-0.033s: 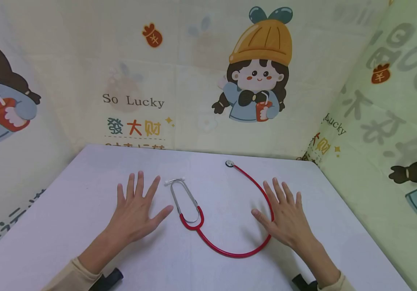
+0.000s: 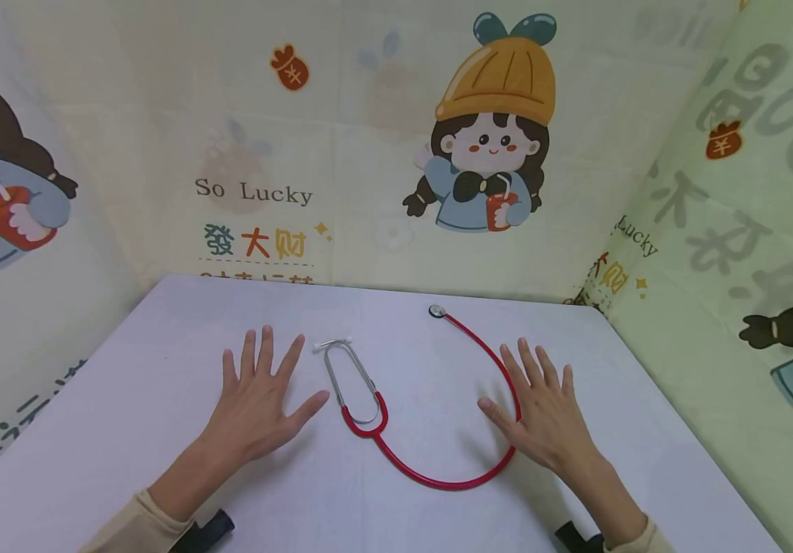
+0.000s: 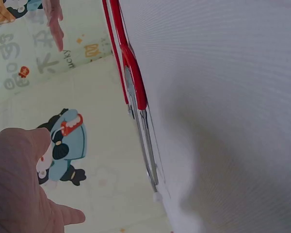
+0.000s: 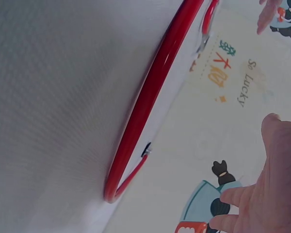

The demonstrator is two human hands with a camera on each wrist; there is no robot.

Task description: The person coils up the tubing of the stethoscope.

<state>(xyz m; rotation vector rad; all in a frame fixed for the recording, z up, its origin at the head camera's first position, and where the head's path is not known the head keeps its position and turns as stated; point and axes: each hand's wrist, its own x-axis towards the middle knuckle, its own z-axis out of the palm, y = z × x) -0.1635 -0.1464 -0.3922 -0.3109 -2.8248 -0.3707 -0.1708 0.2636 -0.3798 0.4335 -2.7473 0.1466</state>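
A red stethoscope (image 2: 453,485) lies on the white table (image 2: 182,346), its tube curving from the metal headset to the round chest piece (image 2: 436,311) at the back. Spread fingers mark my left hand (image 2: 254,407), held above the table just left of the headset (image 2: 353,369). My right hand (image 2: 542,411) hovers over the right bend of the tube and hides a short stretch of it. Both hands hold nothing. The left wrist view shows the headset (image 3: 144,141) apart from the hand (image 3: 19,179); in the right wrist view the tube (image 4: 148,97) is also apart from the hand (image 4: 269,179).
A patterned cloth wall (image 2: 369,153) with cartoon figures and lettering rises behind the table, and similar cloth stands at both sides. Dark wrist mounts (image 2: 206,530) show below the sleeves at the near edge.
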